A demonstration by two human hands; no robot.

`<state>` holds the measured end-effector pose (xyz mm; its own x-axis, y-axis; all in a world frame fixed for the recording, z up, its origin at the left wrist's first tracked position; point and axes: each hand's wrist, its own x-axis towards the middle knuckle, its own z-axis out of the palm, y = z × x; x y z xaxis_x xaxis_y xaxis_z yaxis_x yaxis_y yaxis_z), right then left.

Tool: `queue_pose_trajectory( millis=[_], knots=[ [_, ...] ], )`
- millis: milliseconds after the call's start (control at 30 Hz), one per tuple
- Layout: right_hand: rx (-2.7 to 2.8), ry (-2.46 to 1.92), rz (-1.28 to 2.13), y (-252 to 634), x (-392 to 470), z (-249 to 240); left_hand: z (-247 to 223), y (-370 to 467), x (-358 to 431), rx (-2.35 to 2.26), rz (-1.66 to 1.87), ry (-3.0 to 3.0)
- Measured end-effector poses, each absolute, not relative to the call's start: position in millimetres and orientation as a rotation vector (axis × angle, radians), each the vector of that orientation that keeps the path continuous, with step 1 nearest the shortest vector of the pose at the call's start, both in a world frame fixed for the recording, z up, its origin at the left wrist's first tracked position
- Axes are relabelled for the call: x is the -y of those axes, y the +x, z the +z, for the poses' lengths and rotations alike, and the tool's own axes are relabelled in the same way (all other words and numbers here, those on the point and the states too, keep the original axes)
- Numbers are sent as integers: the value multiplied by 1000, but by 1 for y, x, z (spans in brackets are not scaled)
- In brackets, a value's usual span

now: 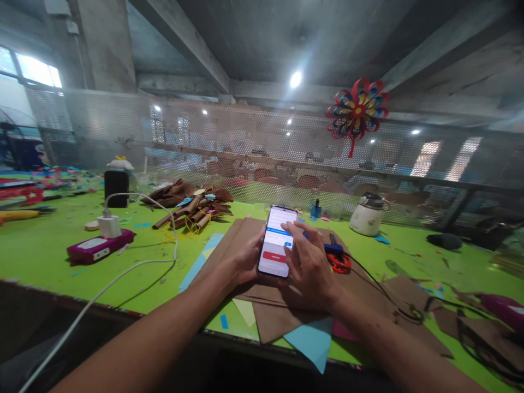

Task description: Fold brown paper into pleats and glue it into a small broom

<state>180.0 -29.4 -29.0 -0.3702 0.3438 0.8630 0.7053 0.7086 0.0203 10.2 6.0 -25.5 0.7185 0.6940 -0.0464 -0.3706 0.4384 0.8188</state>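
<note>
A smartphone [272,265] with a lit screen is tilted up over brown sheets in the middle of the view. My left hand [249,255] grips it from the left edge, its fingers partly hidden behind the phone. On the screen are a blue band and a red button. My right hand [311,262] hovers at the phone's right side with fingers apart and bent, fingertips over or on the screen; contact is unclear. Under both hands lie the brown sheets [237,240]. Red-handled scissors [340,263] and a blue-handled tool [333,248] lie just right of my right hand.
On the green table [147,284], a purple power strip [100,248] holds a white charger [108,225] with a trailing cable. Rolled brown pieces [200,210] lie behind. A white flask [367,215] stands at right, before a perforated metal screen [262,158] with a hanging paper flower [358,112].
</note>
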Motion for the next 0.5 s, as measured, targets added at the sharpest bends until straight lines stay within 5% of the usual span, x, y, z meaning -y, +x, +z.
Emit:
queue_pose_trajectory(
  millis=[500],
  knots=[
    [1805, -787, -419, 188, 19, -36, -28, 5, -11, -270, 665, 862]
  ],
)
